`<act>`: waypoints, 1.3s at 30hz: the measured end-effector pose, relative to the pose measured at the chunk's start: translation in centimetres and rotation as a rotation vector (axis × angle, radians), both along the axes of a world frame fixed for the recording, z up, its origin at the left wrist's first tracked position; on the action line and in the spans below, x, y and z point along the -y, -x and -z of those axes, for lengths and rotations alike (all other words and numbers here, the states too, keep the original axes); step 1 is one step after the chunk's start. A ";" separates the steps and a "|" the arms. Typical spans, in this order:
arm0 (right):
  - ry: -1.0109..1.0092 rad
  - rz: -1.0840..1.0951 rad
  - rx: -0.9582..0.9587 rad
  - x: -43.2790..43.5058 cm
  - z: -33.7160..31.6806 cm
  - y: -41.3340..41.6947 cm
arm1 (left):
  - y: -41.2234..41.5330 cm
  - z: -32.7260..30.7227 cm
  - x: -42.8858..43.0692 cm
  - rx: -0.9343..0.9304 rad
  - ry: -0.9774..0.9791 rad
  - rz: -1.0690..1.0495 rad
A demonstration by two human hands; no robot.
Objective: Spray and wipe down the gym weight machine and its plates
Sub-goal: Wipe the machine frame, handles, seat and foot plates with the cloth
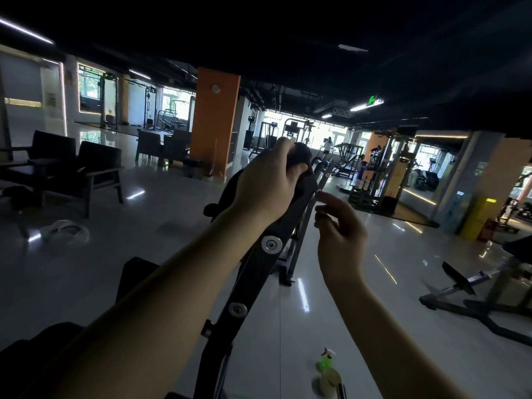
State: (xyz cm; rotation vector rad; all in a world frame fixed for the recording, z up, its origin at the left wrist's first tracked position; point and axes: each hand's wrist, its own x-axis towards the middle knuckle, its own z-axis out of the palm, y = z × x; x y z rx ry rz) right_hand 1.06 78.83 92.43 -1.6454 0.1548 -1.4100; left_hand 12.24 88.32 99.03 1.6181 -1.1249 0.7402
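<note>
The left hand [266,185] is curled round a dark cloth [299,159], holding it on the upper end of the weight machine's black slanted arm [259,272], while the right hand [341,234] hangs just beside it at 4 o'clock, fingers loosely bent, holding nothing. The green spray bottle [326,367] sits on the glossy floor [144,254] at 6 o'clock, well apart from both hands; dark armchairs [95,165] sit at 9 o'clock, an orange pillar [214,122] at 11 o'clock
</note>
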 end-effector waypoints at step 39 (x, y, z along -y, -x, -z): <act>-0.205 -0.189 -0.199 0.4 10.0 -1.9 | -0.4 20.6 -2.9 -0.376 -0.024 0.048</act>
